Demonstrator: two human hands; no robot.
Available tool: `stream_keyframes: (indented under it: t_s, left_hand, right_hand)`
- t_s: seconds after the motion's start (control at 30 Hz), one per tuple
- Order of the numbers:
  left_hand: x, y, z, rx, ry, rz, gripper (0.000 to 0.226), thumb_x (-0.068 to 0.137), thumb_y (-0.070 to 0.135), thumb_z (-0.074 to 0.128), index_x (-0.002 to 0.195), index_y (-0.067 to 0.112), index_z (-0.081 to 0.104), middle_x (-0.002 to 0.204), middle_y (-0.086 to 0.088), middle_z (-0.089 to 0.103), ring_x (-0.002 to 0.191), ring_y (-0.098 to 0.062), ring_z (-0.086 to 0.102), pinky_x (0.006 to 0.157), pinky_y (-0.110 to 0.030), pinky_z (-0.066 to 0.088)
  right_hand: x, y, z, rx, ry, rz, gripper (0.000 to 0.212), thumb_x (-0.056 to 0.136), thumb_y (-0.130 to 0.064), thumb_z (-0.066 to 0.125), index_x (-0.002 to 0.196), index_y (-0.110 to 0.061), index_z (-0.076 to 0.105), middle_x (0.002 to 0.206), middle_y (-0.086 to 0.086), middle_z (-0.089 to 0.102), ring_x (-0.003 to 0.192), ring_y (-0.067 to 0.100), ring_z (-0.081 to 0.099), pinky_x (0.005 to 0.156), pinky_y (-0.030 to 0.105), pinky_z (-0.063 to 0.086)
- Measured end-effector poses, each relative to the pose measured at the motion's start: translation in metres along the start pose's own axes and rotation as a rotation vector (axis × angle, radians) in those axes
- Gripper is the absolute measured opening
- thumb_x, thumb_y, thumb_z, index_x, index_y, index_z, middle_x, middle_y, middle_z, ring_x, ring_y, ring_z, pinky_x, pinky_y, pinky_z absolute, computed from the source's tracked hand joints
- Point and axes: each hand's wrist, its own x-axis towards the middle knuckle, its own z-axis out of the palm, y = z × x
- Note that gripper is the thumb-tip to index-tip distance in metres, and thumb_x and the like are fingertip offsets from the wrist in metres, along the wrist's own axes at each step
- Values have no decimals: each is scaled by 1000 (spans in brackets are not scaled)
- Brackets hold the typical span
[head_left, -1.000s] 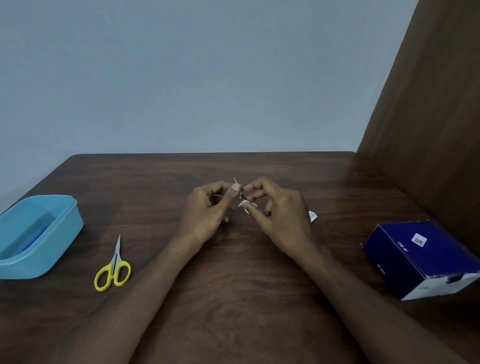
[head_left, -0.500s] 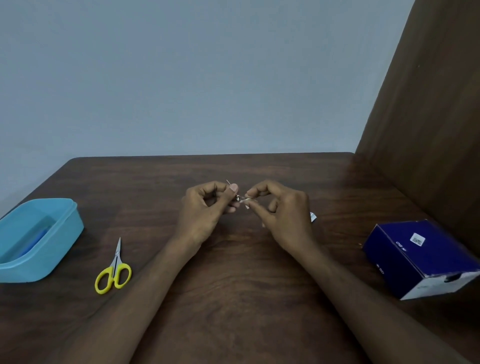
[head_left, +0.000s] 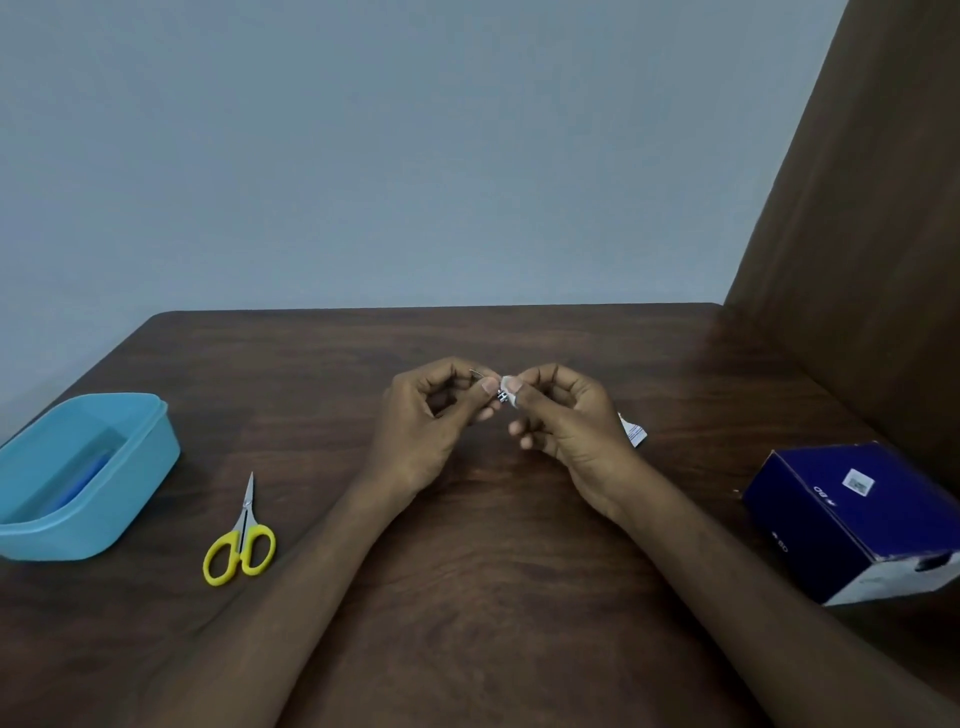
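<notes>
Left hand (head_left: 426, 426), right hand (head_left: 566, 421) pinch thin pin (head_left: 478, 372) — tip up-left

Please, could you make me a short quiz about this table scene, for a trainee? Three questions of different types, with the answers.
1. True or false: the left hand grips the yellow scissors.
2. Where does the dark blue box stand? A) on the table, to the right of the right hand; B) at the table's far left edge; C) under the scissors.
3. What do the fingers of both hands pinch between them?

Key:
1. False. The scissors lie on the table, apart from both hands.
2. A.
3. A small metal piece with a white bit on it, too small to identify.
</notes>
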Motion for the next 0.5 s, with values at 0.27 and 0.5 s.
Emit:
stream_keyframes:
  t_s: [0.27,0.5]
  left_hand:
    - [-3,2,0,42,-81,71,11,101,8,71,107,10,81,107,-3,82,101,-22,79,87,-32,63]
    - [-3,2,-1,59,-82,75,13,101,6,71,108,11,81,108,-5,81,103,-26,78,90,-33,63]
  right_hand:
    - [1,-6,-4,109,-35,59,11,96,-5,73,93,-9,63,82,10,75,69,16,71,63,26,60]
    - [3,-7,-3,202,30,46,14,97,-2,72,94,-9,60,81,9,76,62,13,69,63,25,61]
